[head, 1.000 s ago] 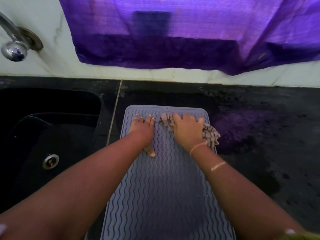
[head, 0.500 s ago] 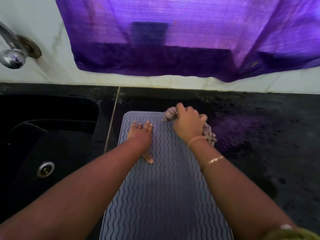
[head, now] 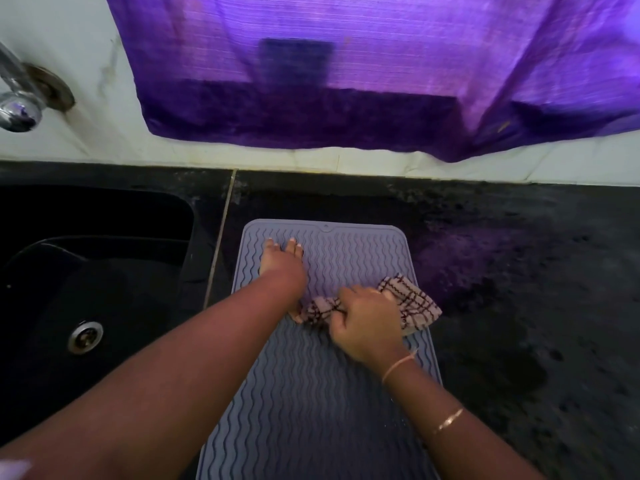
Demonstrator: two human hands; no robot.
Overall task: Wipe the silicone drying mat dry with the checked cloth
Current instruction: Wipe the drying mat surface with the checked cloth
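A grey silicone drying mat (head: 311,403) with wavy ridges lies lengthwise on the black counter, running from the middle of the head view to its bottom edge. My left hand (head: 281,263) rests flat on the mat's far left part, fingers spread, holding nothing. My right hand (head: 365,323) is closed on a bunched white cloth with dark checks (head: 412,304), pressing it onto the mat near its right edge, about a third of the way down. Part of the cloth sticks out to the left of my right hand, beside my left wrist.
A black sink (head: 86,299) with a metal drain (head: 85,336) lies left of the mat, a chrome tap (head: 17,105) on the white wall above it. A purple curtain (head: 381,74) hangs over the wall. The black counter (head: 536,306) stretches right, showing damp patches.
My right hand has dragged the cloth from the mat's far edge toward me along the right side. My left hand stays flat on the far left part.
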